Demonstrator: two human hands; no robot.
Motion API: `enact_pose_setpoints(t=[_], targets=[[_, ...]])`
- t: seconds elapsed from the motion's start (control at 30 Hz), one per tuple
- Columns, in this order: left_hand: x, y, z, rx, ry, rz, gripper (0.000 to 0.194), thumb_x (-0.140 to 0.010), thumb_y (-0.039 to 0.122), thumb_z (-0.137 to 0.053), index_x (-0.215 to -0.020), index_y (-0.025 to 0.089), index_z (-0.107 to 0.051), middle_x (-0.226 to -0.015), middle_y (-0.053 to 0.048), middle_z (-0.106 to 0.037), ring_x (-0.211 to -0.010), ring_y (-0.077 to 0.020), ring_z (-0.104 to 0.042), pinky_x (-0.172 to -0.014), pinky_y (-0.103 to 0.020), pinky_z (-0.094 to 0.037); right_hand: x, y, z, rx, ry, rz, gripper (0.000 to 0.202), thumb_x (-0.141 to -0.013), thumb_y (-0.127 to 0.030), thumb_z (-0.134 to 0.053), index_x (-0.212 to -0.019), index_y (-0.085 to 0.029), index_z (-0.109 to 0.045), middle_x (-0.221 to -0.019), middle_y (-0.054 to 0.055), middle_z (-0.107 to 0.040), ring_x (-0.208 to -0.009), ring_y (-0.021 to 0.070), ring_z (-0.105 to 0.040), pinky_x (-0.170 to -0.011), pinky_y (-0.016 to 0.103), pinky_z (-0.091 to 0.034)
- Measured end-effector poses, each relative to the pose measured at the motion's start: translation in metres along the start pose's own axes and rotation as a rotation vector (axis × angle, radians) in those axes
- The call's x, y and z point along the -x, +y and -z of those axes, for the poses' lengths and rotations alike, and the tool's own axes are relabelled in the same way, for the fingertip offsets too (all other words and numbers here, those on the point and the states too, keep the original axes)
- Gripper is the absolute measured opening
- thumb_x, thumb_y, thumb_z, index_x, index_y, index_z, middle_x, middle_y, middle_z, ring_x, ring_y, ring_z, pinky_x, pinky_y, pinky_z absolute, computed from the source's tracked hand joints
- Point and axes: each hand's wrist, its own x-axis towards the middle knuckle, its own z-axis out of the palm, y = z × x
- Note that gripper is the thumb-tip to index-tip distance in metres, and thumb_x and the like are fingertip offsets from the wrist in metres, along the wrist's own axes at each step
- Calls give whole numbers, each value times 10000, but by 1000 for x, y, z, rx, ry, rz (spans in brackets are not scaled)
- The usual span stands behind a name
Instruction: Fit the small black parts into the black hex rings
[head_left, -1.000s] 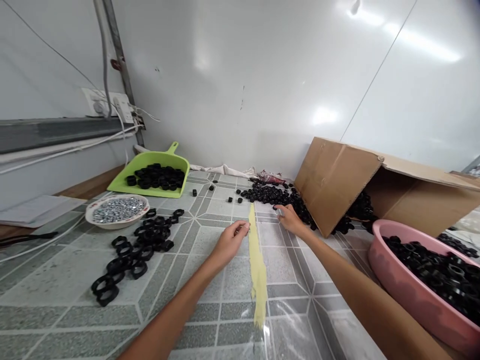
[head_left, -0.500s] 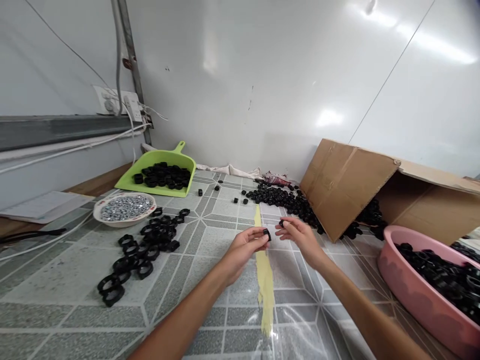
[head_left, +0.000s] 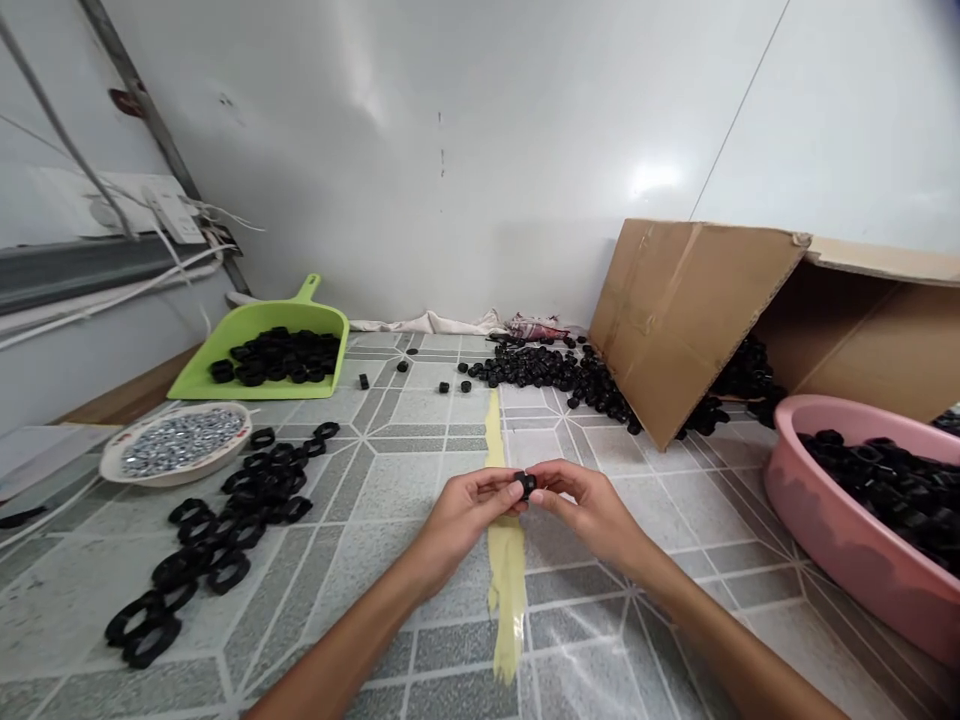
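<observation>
Above the yellow strip point(head_left: 507, 590) on the tiled-pattern surface, my left hand point(head_left: 476, 510) pinches a small black ring-shaped part point(head_left: 525, 484). The fingers of my right hand point(head_left: 576, 500) are closed on the same black part from the other side, so both hands meet at it. Whether it is one piece or two pressed together is too small to tell. Left of my hands, several larger black rings point(head_left: 229, 570) lie in a loose group. Beyond my hands, many small black parts point(head_left: 536, 366) are heaped near the wall.
A bowl of small silvery pieces point(head_left: 112, 465) and a green dustpan of black rings point(head_left: 180, 385) stand at the left. A tilted cardboard box point(head_left: 667, 310) stands at the right, behind a pink basin point(head_left: 817, 520) filled with black parts.
My hands were apart, each with a small black part, and have come together. The camera view has shifted, so the surroundings appear further left.
</observation>
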Motion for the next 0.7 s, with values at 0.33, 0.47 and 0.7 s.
enact_pose_setpoints(t=[0.33, 0.47, 0.7], targets=[[3, 6, 0, -89, -29, 61, 389, -881, 462, -682, -1104, 151, -751, -930, -101, -776, -845, -190, -705, -797, -283, -552, 12, 1, -1, 386, 33, 245, 233, -999, -201, -516, -1196, -251, -629, -1075, 38, -709, -969, 176, -668, -844, 304, -509], [4, 4, -2, -85, -24, 67, 389, -853, 438, -721, -1131, 166, -740, -969, -93, -776, -880, -200, -710, -842, -312, -558, 12, -2, -7, 414, 58, 174, 155, -1012, -287, -509, -995, -213, -644, -917, 29, -683, -826, 170, -631, -735, 288, -462], [3, 3, -7, -84, 7, 83, 420, -821, 420, -757, -1151, 163, -722, -972, -86, -770, -898, -214, -712, -880, -349, -552, 7, -1, -3, 143, 9, -213, 557, -1026, -554, -321, -641, -196, -506, -525, -23, -482, -511, 132, -481, -537, 268, -351]])
